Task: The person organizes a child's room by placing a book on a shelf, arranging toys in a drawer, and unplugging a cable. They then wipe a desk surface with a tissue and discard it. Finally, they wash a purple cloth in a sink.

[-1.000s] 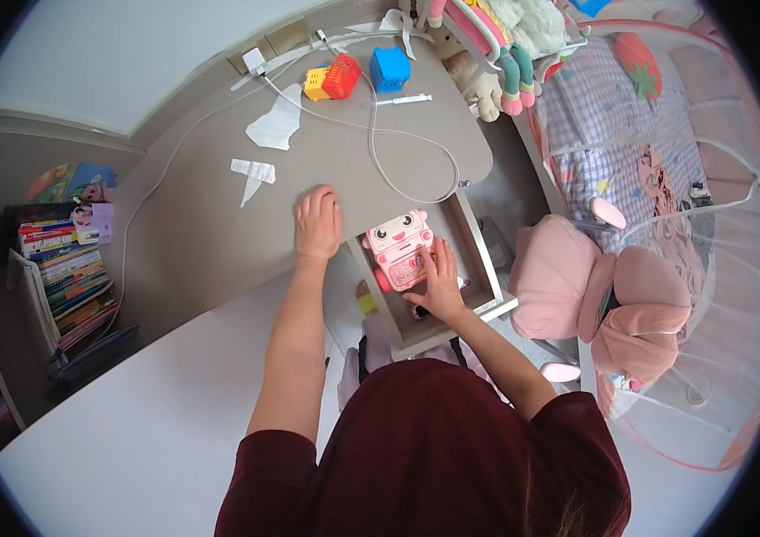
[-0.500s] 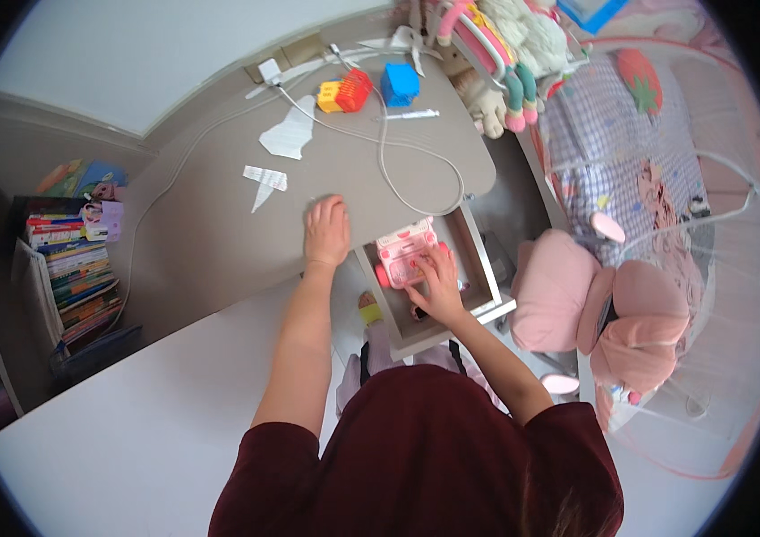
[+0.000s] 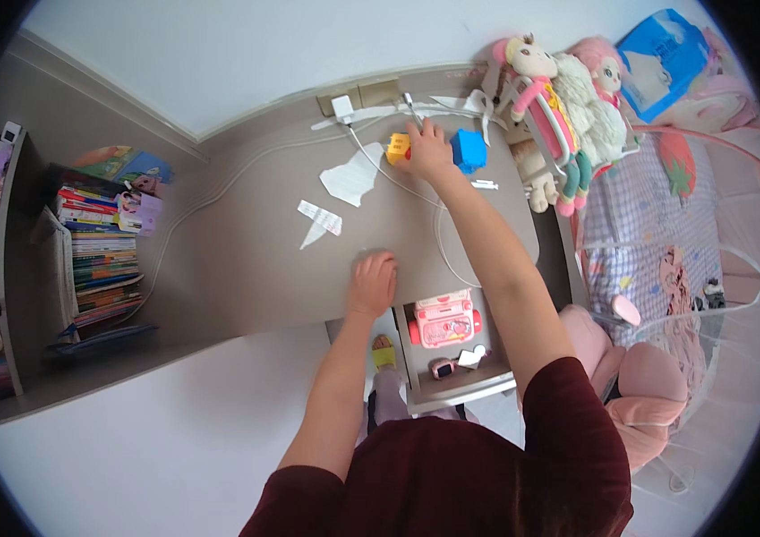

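Observation:
At the far side of the desk (image 3: 264,224), my right hand (image 3: 431,154) is curved over a small red plastic box (image 3: 409,154), its fingers reaching past the far side and hiding most of it. A yellow plastic box (image 3: 396,147) sits against its left. Just right of the hand stands a blue plastic box (image 3: 469,150). My left hand (image 3: 373,282) lies open and empty on the desk near its front edge. Below the desktop, the pulled-out drawer (image 3: 465,391) contains a pink toy case (image 3: 445,324), a pink watch-like item (image 3: 442,368) and a white piece (image 3: 471,358).
A white cable (image 3: 380,166) runs from a charger (image 3: 342,109) across the desk. Torn white paper (image 3: 355,177) and a printed scrap (image 3: 319,222) lie left of centre. Books (image 3: 102,259) stand at left. Dolls (image 3: 546,98) sit at back right, beside a netted bed (image 3: 631,197).
My right hand has left the pink toy case in the drawer and moved up to the red box at the desk's far side. My left hand stays on the desk. The view has shifted.

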`<state>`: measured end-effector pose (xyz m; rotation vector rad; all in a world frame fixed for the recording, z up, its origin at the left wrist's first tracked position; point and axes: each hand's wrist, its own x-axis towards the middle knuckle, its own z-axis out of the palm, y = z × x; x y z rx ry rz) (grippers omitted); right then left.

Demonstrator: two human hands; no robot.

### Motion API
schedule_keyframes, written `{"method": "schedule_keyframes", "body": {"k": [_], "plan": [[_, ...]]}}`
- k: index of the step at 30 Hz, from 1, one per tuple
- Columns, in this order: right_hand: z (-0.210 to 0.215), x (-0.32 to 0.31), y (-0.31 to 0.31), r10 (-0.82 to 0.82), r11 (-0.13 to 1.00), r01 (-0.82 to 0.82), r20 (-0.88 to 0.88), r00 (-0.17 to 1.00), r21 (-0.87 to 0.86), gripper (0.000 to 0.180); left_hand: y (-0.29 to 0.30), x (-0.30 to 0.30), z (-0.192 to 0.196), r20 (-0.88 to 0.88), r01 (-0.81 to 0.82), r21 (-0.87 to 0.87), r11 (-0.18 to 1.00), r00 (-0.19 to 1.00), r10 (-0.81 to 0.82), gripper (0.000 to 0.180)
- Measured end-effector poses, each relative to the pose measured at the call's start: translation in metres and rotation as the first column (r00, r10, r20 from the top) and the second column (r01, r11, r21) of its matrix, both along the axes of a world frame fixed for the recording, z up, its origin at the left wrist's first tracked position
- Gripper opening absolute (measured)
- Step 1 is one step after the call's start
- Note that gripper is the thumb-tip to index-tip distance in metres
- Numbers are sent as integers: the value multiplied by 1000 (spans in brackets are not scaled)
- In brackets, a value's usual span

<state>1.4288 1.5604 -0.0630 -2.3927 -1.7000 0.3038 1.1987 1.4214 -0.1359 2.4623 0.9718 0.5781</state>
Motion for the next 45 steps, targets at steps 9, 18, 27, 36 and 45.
{"method": "schedule_keyframes", "body": {"k": [9,18,27,36,45], "plan": [[1,-16,-69,239,807,-166,-57,969,567,68,-2,-2,-3,29,-46,24,999,999,45,14],[-20,-55,-323,-6,755,363,-547,837,546,67,-2,4,3,-30,-23,59,998,999,25,14],[-38,-77,-474,-381,678,693,-688,618,246,74,-12,3,3,26,14,193,981,999,-19,13],[-58,-92,-431,-345,537,822,-840,418,189,67,-184,3,7,27,306,-442,843,944,-328,15],[-28,-73,-481,-460,483,842,-749,477,241,67,-218,39,-69,-460,46,-548,835,817,-347,39]]}}
